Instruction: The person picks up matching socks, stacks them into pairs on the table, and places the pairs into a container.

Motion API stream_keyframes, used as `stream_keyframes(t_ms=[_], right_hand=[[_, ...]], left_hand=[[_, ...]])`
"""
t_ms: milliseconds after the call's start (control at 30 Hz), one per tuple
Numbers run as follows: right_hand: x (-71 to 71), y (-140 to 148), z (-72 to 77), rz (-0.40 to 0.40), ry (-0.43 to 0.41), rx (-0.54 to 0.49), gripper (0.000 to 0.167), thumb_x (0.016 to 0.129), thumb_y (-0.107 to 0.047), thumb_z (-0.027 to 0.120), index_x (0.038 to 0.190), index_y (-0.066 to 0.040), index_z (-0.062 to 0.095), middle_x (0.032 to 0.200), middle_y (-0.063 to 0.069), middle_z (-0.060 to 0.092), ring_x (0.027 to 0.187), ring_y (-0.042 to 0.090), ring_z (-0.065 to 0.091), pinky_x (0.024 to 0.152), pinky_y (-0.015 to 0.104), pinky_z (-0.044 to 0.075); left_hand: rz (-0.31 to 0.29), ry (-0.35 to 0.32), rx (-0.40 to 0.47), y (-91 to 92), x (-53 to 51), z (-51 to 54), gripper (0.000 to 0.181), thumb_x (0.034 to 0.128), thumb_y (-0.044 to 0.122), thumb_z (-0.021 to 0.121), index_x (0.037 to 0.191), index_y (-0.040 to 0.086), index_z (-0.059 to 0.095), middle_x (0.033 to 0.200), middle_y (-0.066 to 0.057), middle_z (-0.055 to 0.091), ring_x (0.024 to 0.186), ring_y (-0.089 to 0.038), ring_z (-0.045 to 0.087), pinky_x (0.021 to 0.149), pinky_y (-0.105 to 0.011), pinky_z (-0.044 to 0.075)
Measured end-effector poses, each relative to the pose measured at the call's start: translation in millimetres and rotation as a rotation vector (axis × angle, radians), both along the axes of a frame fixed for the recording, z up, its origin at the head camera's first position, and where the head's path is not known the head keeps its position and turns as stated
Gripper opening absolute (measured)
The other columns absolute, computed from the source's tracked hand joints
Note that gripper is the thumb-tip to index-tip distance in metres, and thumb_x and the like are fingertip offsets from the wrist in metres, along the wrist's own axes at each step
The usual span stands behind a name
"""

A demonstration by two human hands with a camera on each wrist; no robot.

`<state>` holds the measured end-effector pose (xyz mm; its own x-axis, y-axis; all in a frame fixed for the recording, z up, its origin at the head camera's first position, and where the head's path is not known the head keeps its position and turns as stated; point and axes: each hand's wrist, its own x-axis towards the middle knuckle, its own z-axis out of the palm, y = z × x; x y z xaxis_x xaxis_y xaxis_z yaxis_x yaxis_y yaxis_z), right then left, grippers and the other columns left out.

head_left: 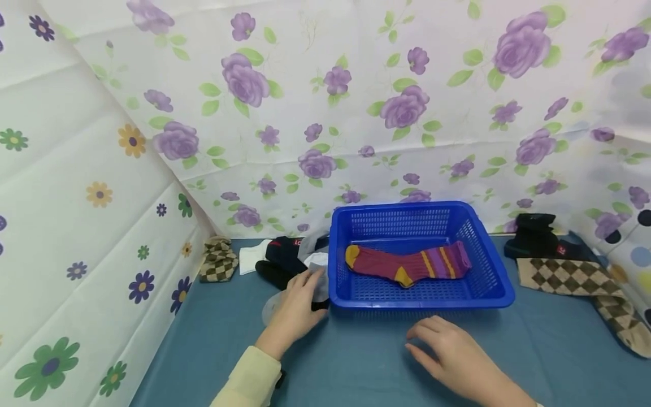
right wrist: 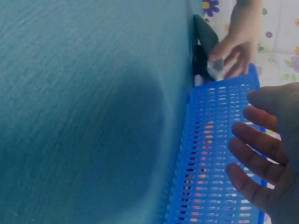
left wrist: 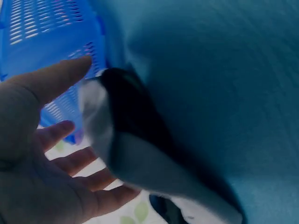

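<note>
The left hand (head_left: 295, 308), fingers loosely spread and gripping nothing, is at a grey sock (left wrist: 145, 158) just left of the blue basket (head_left: 422, 304); I cannot tell whether they touch. The right hand (head_left: 450, 353), empty, fingers gently bent, is in front of the basket. Maroon socks (head_left: 389, 264) with yellow toes lie inside it.

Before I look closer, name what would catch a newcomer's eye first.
Probably the blue, rectangular plastic basket right of centre in the head view, a maroon, yellow-toed striped sock lying inside. Then the bare left hand at the grey, white and black socks left of the basket, and the bare right hand in front of it.
</note>
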<state>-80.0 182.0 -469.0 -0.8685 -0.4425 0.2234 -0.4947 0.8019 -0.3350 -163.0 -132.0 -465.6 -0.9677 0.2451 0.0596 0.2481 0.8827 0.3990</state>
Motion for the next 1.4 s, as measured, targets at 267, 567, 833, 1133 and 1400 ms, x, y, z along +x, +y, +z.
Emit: stream_keyframes(t_ms=[267, 567, 833, 1133, 1400], right_hand=[[0.8, -2.9, -3.2, 0.015, -0.082, 0.038, 0.039, 0.088, -0.065, 0.036, 0.094, -0.039, 0.064, 0.088, -0.027, 0.056, 0.085, -0.007, 0.052, 0.073, 0.024, 0.051], [-2.2, -5.5, -3.8, 0.042, -0.082, 0.012, 0.028, 0.089, -0.060, 0.045, 0.093, -0.039, 0.063, 0.087, -0.030, 0.055, 0.084, -0.009, 0.051, 0.071, 0.024, 0.051], [0.1, -5.0, 5.1, 0.028, -0.046, -0.025, 0.018, 0.089, -0.057, 0.049, 0.091, -0.044, 0.061, 0.087, -0.031, 0.054, 0.084, -0.009, 0.052, 0.071, 0.023, 0.051], [-6.6, -4.1, 39.6, -0.074, 0.122, -0.133, 0.009, 0.087, -0.046, 0.061, 0.095, -0.042, 0.061, 0.091, -0.027, 0.058, 0.086, -0.008, 0.055, 0.073, 0.023, 0.053], [-10.5, -19.9, 63.2, -0.165, 0.031, -0.244, 0.027, 0.093, -0.050, 0.048, 0.101, -0.034, 0.068, 0.096, -0.022, 0.065, 0.088, -0.004, 0.062, 0.075, 0.027, 0.054]], left_hand=[[0.020, 0.008, -0.208, -1.8, -1.2, -13.7, 0.057, 0.0788, 0.023, 0.075, 0.131, 0.014, 0.053, 0.124, -0.009, 0.059, 0.109, -0.028, 0.052, 0.092, -0.044, 0.047], [0.109, 0.090, -0.038, -6.5, 6.4, 4.4, 0.010, 0.0852, 0.013, 0.064, 0.094, 0.015, 0.069, 0.087, -0.002, 0.069, 0.073, -0.016, 0.061, 0.060, -0.034, 0.050], [0.302, 0.261, 0.339, -22.7, 9.5, 45.2, 0.013, 0.0939, 0.018, 0.053, 0.082, 0.018, 0.059, 0.064, 0.000, 0.056, 0.054, -0.012, 0.048, 0.051, -0.026, 0.038], [0.063, 0.259, 0.719, 11.9, 24.4, 75.9, 0.010, 0.0931, 0.027, 0.058, 0.087, 0.021, 0.063, 0.073, 0.002, 0.059, 0.065, -0.011, 0.051, 0.057, -0.024, 0.043], [-0.230, 0.194, 0.778, 63.7, 48.9, 68.2, 0.020, 0.0938, 0.016, 0.056, 0.110, 0.021, 0.066, 0.099, 0.001, 0.069, 0.085, -0.006, 0.063, 0.072, -0.024, 0.052]])
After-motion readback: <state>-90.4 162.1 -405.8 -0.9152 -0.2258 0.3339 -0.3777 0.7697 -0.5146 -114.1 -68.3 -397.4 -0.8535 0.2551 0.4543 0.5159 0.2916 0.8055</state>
